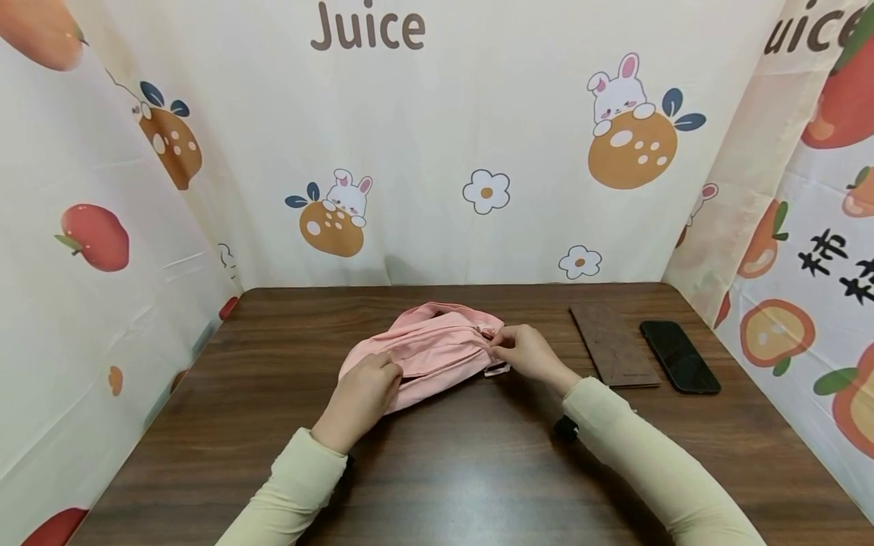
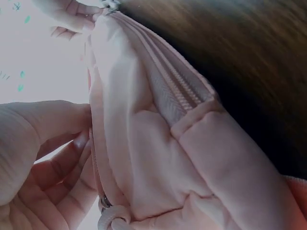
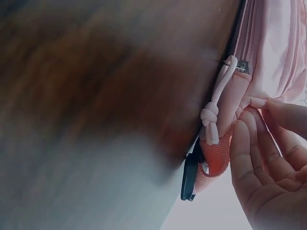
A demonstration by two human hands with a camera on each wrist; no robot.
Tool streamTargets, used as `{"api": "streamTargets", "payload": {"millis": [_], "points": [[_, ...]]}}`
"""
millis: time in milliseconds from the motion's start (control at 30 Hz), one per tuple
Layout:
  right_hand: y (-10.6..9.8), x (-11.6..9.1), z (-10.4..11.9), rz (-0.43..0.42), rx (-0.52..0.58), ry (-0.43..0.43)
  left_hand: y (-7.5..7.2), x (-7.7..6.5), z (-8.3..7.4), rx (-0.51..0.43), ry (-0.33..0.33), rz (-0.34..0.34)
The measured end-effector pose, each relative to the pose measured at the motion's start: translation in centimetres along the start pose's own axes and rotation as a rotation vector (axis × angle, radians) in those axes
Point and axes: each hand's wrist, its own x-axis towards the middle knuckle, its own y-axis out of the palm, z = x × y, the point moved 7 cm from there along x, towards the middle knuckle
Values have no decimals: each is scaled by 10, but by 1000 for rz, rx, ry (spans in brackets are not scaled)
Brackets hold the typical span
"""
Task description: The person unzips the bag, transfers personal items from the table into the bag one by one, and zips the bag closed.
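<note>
A pink waist bag (image 1: 437,345) lies on the wooden table, its fabric slack and creased. At its near left side, my left hand (image 1: 365,390) pinches the edge beside a zipper between thumb and fingers, as the left wrist view shows up close (image 2: 53,158). My right hand (image 1: 529,350) pinches a bit of cloth at the bag's right end. Close to those fingers, in the right wrist view, hang a knotted cord zipper pull (image 3: 211,112) and a black buckle (image 3: 190,176) on pink webbing. One zipper (image 2: 165,72) shows along the bag's side in the left wrist view.
To the right of the bag lies a flat brown folder (image 1: 612,346), with a black phone (image 1: 679,356) beside it. Printed curtains (image 1: 437,136) hang around the back and sides of the table (image 1: 451,478).
</note>
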Motion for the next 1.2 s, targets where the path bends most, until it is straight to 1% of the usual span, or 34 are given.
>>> {"api": "streamTargets", "payload": {"millis": [267,433,533,700,933,1200], "points": [[-4,-2,-2,15,-11,-4,-7,0,4,-30,-11,-77],[-17,-6,-4,-28,-28,14,-10,1,5,-43,-31,-87],[-28,-10,-7,-61,-37,41,-11,1,6,-52,-53,-85],[-48,-15,-15,-104,-86,67,-12,1,8,-66,-77,-89],[-80,-24,-32,-161,-171,126,-13,2,9,-73,-78,-101],[-117,-40,-54,-196,-250,200,-13,1,9,-83,-86,-109]]}}
